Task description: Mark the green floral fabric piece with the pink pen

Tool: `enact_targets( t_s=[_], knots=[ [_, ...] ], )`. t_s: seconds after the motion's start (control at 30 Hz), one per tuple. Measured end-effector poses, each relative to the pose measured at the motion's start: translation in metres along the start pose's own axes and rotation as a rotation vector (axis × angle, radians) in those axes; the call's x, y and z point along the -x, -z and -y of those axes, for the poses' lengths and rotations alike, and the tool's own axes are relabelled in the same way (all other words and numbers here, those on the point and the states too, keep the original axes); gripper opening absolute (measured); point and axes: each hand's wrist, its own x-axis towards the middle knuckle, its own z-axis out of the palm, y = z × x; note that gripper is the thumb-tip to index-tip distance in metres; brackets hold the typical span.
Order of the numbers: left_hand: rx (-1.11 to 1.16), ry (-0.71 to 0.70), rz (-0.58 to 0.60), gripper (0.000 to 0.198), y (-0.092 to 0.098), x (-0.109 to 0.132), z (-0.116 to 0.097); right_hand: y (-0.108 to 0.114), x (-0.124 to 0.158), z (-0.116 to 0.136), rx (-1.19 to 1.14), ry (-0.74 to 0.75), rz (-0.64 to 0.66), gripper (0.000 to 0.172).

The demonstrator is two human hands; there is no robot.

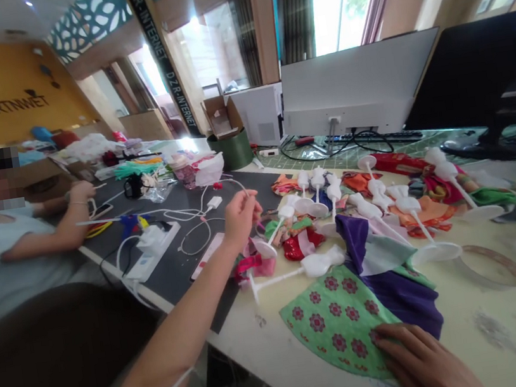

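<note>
My left hand [241, 216] is raised over the table with its fingers pinched together. A white cable [233, 178] runs up to its fingertips; whether they grip it or something else, I cannot make out. Flat at the near edge, my right hand [422, 356] presses its fingertips on a green flower-print cloth [330, 318]. Purple cloth [404, 298] and pale grey cloth [384, 254] lie beside the print. A white mini mannequin [318, 264] on a stand lies on its side just beyond it.
Several small mannequins [405, 198] and colourful fabric pieces [301, 243] cover the table's far side. Right of them lies a tape roll [493, 266]. A power strip [155, 253] and phone [205, 256] lie left. Monitors [358, 86] stand behind; another person [9, 235] sits left.
</note>
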Motion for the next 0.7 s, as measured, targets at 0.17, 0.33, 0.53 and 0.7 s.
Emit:
enact_targets(
  t_s=[0.17,0.33,0.53,0.7],
  knots=[
    [0.048,-0.049,0.291,0.024,-0.011,0.042,-0.028,0.004,-0.002,-0.006,-0.127,-0.009,-0.057,0.021],
    [-0.136,-0.400,0.556,0.025,-0.032,0.080,-0.044,0.042,-0.048,0.002,-0.516,-0.386,-0.125,0.031],
    [-0.588,-0.889,0.601,0.028,-0.057,0.107,-0.032,0.056,-0.109,0.027,-1.176,-0.799,-0.272,0.039],
    [-0.849,-0.767,0.389,0.024,-0.019,0.080,0.002,0.055,-0.086,-0.016,-1.331,-0.897,-0.487,0.029]
  ],
)
